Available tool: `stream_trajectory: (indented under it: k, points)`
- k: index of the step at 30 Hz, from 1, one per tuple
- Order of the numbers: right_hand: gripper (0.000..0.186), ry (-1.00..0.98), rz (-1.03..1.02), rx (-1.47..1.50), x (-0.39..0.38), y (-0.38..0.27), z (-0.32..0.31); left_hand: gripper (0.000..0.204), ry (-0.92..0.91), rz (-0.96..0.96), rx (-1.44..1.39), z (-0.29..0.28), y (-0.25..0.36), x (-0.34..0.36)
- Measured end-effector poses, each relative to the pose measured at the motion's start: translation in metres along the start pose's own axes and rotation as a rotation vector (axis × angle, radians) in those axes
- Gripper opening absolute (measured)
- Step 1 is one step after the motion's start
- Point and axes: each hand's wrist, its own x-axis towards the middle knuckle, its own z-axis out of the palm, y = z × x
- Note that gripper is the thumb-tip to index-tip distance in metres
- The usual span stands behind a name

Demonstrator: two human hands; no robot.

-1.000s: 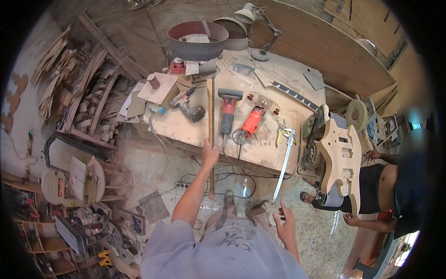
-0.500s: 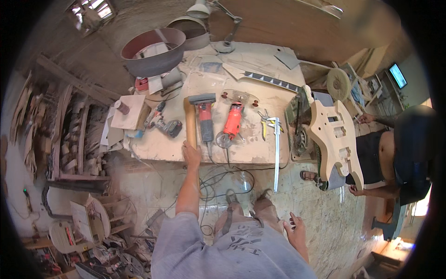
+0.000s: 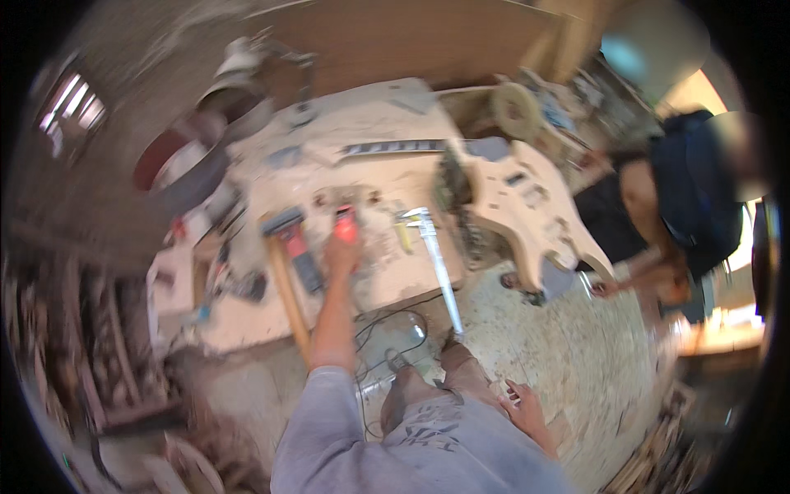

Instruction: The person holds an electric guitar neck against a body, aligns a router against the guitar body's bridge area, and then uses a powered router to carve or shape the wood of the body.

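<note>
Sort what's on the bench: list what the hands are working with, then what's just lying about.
In hand:
left hand on the red power tool

Lying about:
grey-headed tool
wooden strip
long metal caliper
guitar body
guitar neck
right hand, hanging free off the bench

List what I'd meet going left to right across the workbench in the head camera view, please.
Long wooden strip → grey-headed power tool → left hand on the red power tool → long metal ruler → unfinished guitar body at the bench's right edge.
</note>
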Motion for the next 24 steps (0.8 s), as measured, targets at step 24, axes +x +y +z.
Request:
stream_trajectory:
  k: [24]
  points:
    - [0.065,-0.018,-1.451,0.218,0.059,-0.149,-0.229,0.065,0.490,0.569,0.510,-0.078,0.143,-0.427]
